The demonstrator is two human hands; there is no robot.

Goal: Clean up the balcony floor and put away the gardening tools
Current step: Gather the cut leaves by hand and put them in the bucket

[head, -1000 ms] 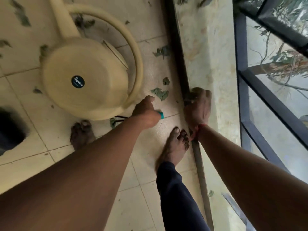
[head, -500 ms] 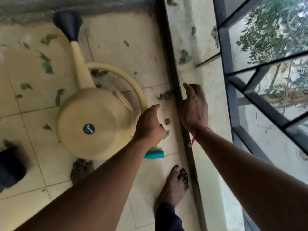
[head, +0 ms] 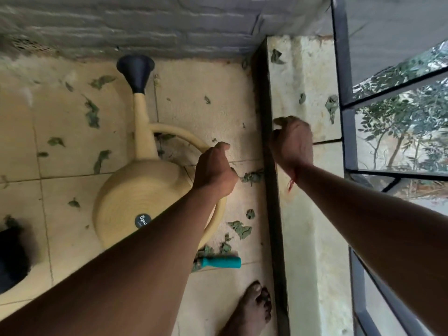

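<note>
Along the balcony floor's right edge, a person bends over the raised ledge (head: pixel 315 226), right hand (head: pixel 292 144) bunched at its inner edge on what looks like a leaf scrap (head: pixel 281 121), though blur softens the pinch. The left hand (head: pixel 214 169) hangs with fingers curled over the handle of the cream watering can (head: pixel 145 197), which sits toward the floor's far wall; whether it grips the handle cannot be told. A teal-handled tool (head: pixel 221 262) lies on the tiles near the ledge, just ahead of a bare foot (head: pixel 249 311), among scattered leaves (head: pixel 240 230). A step forward could land on that tool, a careless sweep may push scraps out through the railing (head: pixel 349 141), and a one-handed lift could tip the can. Half a second earlier the right hand lies flat on the ledge, fingers stretched; now it is curled, farther along. The left hand stays by the handle, and the view has lifted to show the grey wall (head: pixel 145 25)
</note>
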